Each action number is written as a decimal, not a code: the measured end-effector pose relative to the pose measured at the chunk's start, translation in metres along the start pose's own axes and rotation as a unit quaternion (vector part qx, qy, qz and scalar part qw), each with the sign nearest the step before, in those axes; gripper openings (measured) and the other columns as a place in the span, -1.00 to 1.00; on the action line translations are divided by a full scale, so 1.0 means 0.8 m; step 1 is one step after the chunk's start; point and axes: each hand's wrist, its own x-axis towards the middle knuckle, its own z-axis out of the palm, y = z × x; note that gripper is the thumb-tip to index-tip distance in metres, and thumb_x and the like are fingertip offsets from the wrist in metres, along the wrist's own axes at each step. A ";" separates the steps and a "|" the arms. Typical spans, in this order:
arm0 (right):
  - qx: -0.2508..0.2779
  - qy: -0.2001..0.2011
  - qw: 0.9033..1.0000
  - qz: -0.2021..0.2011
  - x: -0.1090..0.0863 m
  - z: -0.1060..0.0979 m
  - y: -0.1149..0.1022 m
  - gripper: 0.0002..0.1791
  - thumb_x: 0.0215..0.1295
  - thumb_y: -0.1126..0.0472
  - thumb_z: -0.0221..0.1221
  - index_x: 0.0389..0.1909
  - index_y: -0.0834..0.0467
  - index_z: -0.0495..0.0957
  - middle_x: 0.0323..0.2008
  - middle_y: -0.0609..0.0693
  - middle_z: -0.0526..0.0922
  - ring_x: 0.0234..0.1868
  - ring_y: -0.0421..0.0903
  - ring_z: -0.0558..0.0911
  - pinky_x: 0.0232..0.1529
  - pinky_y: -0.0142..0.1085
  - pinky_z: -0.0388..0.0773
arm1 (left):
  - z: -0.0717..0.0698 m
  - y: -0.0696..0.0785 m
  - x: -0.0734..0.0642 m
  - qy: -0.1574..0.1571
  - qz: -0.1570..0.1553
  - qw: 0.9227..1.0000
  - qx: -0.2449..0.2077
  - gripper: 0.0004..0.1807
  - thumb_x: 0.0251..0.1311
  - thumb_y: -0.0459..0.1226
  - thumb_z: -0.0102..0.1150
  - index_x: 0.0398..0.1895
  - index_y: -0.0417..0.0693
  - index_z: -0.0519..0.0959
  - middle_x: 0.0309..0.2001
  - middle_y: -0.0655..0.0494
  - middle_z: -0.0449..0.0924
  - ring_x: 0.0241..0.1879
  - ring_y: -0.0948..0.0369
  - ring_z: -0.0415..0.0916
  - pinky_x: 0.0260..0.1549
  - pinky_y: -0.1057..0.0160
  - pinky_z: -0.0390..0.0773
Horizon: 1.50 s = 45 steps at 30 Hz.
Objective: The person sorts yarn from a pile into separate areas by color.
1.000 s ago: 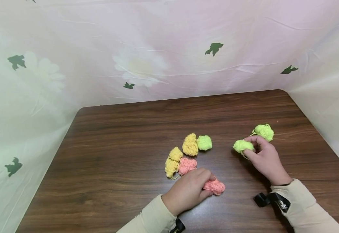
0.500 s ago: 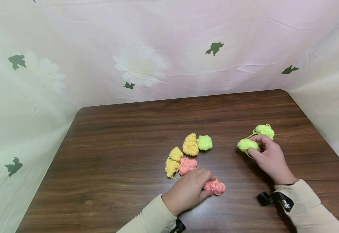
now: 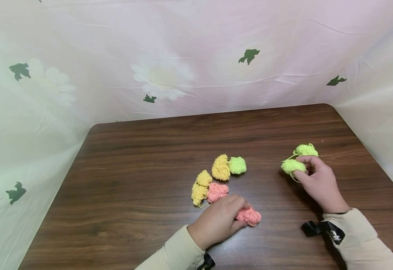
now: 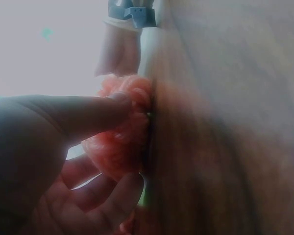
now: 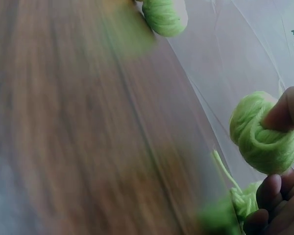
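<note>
My left hand grips a pink yarn ball on the table, thumb on one side and fingers on the other. My right hand pinches a yellow-green yarn ball, held just over the tabletop. A loose strand runs from near it to another yellow-green yarn ball lying behind. In the right wrist view the thumb presses into the held yarn ball. Beyond the left hand's knuckles lies a second pink yarn ball, partly covered by that hand.
Two small yellow yarn bundles touch the second pink ball. Behind them a larger yellow yarn ball sits against a green yarn ball. The brown wooden table meets a floral cloth backdrop at its back and sides.
My right hand has moved to the right with the yellow-green yarn ball, bringing it closer to the one behind. The left hand stays where it was on the pink ball.
</note>
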 end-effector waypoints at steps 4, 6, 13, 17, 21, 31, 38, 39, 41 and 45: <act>0.000 0.001 1.000 0.009 0.000 -0.003 0.002 -0.72 0.04 0.44 0.26 -0.17 0.29 0.58 -0.51 -0.34 0.49 -0.47 -0.43 0.40 -0.44 -0.59 0.30 | 0.000 0.000 0.000 -0.001 -0.001 1.000 0.000 -0.67 0.25 -0.10 0.37 -0.01 0.07 0.51 -0.07 0.27 0.61 -0.07 0.39 0.55 -0.05 0.48 0.49; -0.002 0.003 1.000 0.011 0.000 -0.005 0.003 -0.72 0.04 0.44 0.26 -0.17 0.30 0.57 -0.51 -0.36 0.47 -0.47 -0.42 0.39 -0.44 -0.58 0.29 | -0.001 0.000 0.000 -0.002 -0.002 1.000 0.000 -0.67 0.25 -0.10 0.37 -0.01 0.07 0.51 -0.07 0.27 0.61 -0.06 0.39 0.55 -0.05 0.47 0.49; -0.018 0.009 1.000 0.018 0.001 -0.009 0.005 -0.72 0.05 0.42 0.27 -0.16 0.29 0.58 -0.51 -0.36 0.46 -0.47 -0.43 0.38 -0.44 -0.58 0.29 | -0.001 0.000 0.001 -0.008 -0.006 1.000 0.000 -0.68 0.27 -0.10 0.35 0.00 0.07 0.51 -0.06 0.28 0.61 -0.05 0.39 0.54 -0.04 0.47 0.49; -0.019 0.014 0.999 0.027 0.001 -0.011 0.007 -0.72 0.04 0.41 0.28 -0.16 0.29 0.58 -0.50 -0.37 0.46 -0.45 -0.42 0.38 -0.42 -0.59 0.28 | -0.002 0.001 0.001 -0.009 -0.006 1.000 0.000 -0.68 0.26 -0.09 0.35 -0.01 0.07 0.52 -0.06 0.28 0.61 -0.05 0.39 0.54 -0.04 0.47 0.49; -0.015 0.020 0.999 0.039 0.002 -0.014 0.008 -0.72 0.04 0.41 0.29 -0.17 0.29 0.57 -0.50 -0.38 0.45 -0.46 -0.42 0.38 -0.42 -0.60 0.28 | -0.002 0.001 0.001 -0.010 -0.006 1.000 0.000 -0.68 0.26 -0.10 0.35 -0.01 0.07 0.52 -0.06 0.28 0.61 -0.06 0.40 0.54 -0.04 0.47 0.49; -0.029 0.019 0.998 0.054 0.004 -0.019 0.012 -0.72 0.04 0.38 0.30 -0.17 0.27 0.56 -0.51 -0.35 0.45 -0.47 -0.41 0.38 -0.43 -0.58 0.29 | -0.001 0.000 0.001 -0.009 -0.005 1.000 0.000 -0.68 0.25 -0.10 0.36 -0.01 0.07 0.52 -0.06 0.27 0.61 -0.05 0.39 0.54 -0.04 0.47 0.49; -0.030 0.023 0.997 0.067 0.005 -0.024 0.014 -0.71 0.05 0.38 0.30 -0.16 0.28 0.55 -0.49 -0.35 0.45 -0.47 -0.41 0.39 -0.43 -0.58 0.30 | -0.001 0.001 0.001 -0.007 -0.004 1.000 0.000 -0.68 0.26 -0.11 0.36 -0.01 0.07 0.52 -0.07 0.28 0.61 -0.06 0.40 0.54 -0.04 0.47 0.49; -0.030 0.023 0.997 0.069 0.005 -0.025 0.014 -0.71 0.05 0.37 0.30 -0.15 0.28 0.55 -0.49 -0.36 0.44 -0.46 -0.41 0.39 -0.43 -0.58 0.30 | -0.001 0.001 0.001 -0.008 -0.004 1.000 0.000 -0.68 0.26 -0.11 0.36 -0.01 0.07 0.52 -0.06 0.28 0.61 -0.05 0.40 0.54 -0.04 0.47 0.49; -0.032 0.025 0.997 0.071 0.005 -0.026 0.015 -0.70 0.05 0.37 0.30 -0.15 0.28 0.55 -0.49 -0.37 0.44 -0.46 -0.42 0.39 -0.43 -0.59 0.30 | -0.001 0.001 0.001 -0.009 -0.005 1.000 0.000 -0.68 0.26 -0.11 0.36 -0.01 0.07 0.52 -0.06 0.27 0.61 -0.05 0.40 0.54 -0.04 0.47 0.49; -0.032 0.032 0.996 0.075 0.006 -0.027 0.016 -0.71 0.05 0.38 0.29 -0.15 0.28 0.55 -0.49 -0.39 0.43 -0.47 -0.42 0.38 -0.43 -0.60 0.30 | -0.001 0.000 0.001 -0.012 -0.006 1.000 -0.001 -0.69 0.27 -0.11 0.35 -0.01 0.07 0.52 -0.06 0.27 0.61 -0.05 0.39 0.54 -0.03 0.47 0.49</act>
